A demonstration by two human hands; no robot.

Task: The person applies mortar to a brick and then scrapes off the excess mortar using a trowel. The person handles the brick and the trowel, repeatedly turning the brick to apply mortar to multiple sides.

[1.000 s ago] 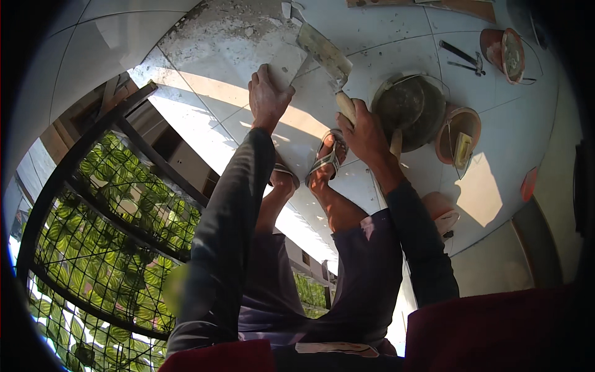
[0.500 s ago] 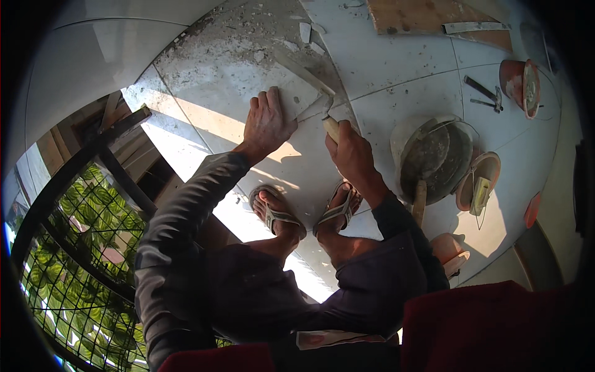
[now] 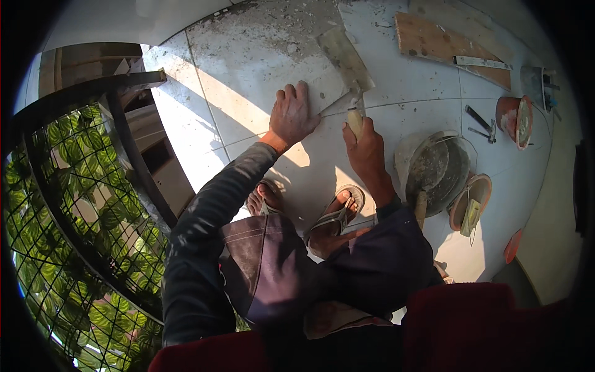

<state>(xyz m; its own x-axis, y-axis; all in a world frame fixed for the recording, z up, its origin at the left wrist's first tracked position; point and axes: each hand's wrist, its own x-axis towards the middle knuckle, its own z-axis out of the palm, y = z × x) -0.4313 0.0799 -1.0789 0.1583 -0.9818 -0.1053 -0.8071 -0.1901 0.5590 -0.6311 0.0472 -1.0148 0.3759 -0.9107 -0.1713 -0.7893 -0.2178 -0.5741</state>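
My right hand [image 3: 367,147] is closed around the pale wooden handle of a trowel [image 3: 347,59]. Its flat grey rectangular blade points away from me, lying along the right edge of a dusty light floor tile [image 3: 254,84]. My left hand [image 3: 291,118] rests with fingers stretched out on the near part of that tile, close to its right corner, holding nothing. Whether the blade touches the tile's edge I cannot tell. Grey mortar crumbs [image 3: 285,31] cover the far part of the tile.
At right stands a mortar bucket [image 3: 437,167] with a wooden handle [image 3: 421,208] sticking out. Around it are a tub with a sponge-like yellow block [image 3: 471,217], a hammer [image 3: 480,124], an orange pot [image 3: 508,118] and a board [image 3: 434,46]. A black mesh gate [image 3: 93,223] curves along the left.
The trowel blade has turned from nearly edge-on to showing its broad face, and sits further right beside the tile corner. My left hand stays on the tile; the whole view has shifted.
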